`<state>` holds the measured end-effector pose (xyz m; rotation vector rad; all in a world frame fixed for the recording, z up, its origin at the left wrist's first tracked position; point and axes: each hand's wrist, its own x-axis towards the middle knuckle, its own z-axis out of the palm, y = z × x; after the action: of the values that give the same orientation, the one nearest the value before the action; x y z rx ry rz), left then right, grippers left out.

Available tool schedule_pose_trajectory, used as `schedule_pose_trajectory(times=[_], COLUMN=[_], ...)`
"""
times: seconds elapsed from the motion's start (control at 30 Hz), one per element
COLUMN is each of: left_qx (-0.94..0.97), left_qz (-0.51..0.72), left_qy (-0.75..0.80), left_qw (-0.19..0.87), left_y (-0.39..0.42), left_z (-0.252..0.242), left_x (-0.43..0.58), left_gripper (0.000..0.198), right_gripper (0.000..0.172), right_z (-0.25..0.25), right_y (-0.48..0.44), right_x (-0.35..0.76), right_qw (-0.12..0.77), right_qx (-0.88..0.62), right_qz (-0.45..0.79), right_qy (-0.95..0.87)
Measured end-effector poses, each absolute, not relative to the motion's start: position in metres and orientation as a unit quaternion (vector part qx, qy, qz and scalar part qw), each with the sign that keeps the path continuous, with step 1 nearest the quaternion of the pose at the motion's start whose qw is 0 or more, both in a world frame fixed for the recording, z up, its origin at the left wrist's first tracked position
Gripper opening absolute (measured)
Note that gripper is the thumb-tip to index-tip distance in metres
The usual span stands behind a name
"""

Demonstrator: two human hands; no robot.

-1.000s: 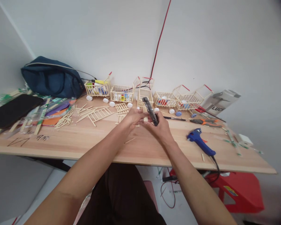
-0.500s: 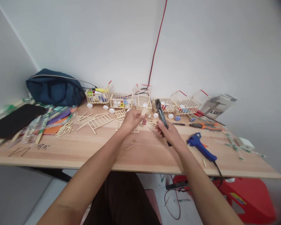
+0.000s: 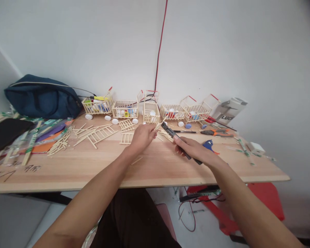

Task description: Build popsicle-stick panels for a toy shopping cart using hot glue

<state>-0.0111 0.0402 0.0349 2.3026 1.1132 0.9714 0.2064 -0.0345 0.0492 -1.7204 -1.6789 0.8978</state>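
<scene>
Wooden sticks [image 3: 159,124] are pinched in my left hand [image 3: 144,136], their tips pointing up and to the right. My right hand [image 3: 190,146] is wrapped around grey-black pliers [image 3: 170,132], whose two dark handles stick out below the palm. The head of the pliers is close to the sticks; I cannot tell whether they touch. Just beyond my hands stands a small wooden shopping cart [image 3: 151,119]. Left of my left hand lie ladder-like stick frames [image 3: 102,133], and loose sticks [image 3: 167,135] lie behind the pliers.
More miniature carts [image 3: 125,109] line the wall. A blue bag [image 3: 41,98], a black phone-like slab [image 3: 6,134] and a pile of short sticks [image 3: 60,143] are at left. To the right are orange-handled pliers [image 3: 218,132], a partly hidden blue glue gun [image 3: 208,144] and a white block [image 3: 256,148].
My right hand has tilted the pliers leftward, bringing their head near the sticks in my left hand. The sticks now slant right. The whole view has shifted, and my forearm now covers much of the glue gun.
</scene>
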Motion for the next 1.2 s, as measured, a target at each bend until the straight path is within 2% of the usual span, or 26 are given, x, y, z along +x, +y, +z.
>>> schedule_pose_trajectory(times=[0.23,0.57,0.87,1.2], left_qx=[0.841,0.851,0.859,0.856], left_qz=[0.250,0.176,0.160,0.145], left_qy=[0.472,0.494,0.484,0.492], left_qw=[0.090,-0.023,-0.051,-0.057], left_y=[0.029,0.022,0.014,0.001], left_z=[0.041,0.041,0.042,0.048], left_x=[-0.006,-0.004,0.002,0.011], left_gripper=[0.025,0.031,0.024,0.025], right_gripper=[0.066,0.066,0.060,0.059], right_z=[0.044,0.059,0.051,0.040], right_y=[-0.031,-0.039,-0.043,-0.048], right_x=[0.204,0.185,0.176,0.179], right_qw=[0.250,0.162,0.194,0.211], right_qx=[-0.652,-0.700,-0.698,-0.681], right_qz=[0.326,0.179,0.122,0.152], right_qy=[-0.637,-0.673,-0.679,-0.685])
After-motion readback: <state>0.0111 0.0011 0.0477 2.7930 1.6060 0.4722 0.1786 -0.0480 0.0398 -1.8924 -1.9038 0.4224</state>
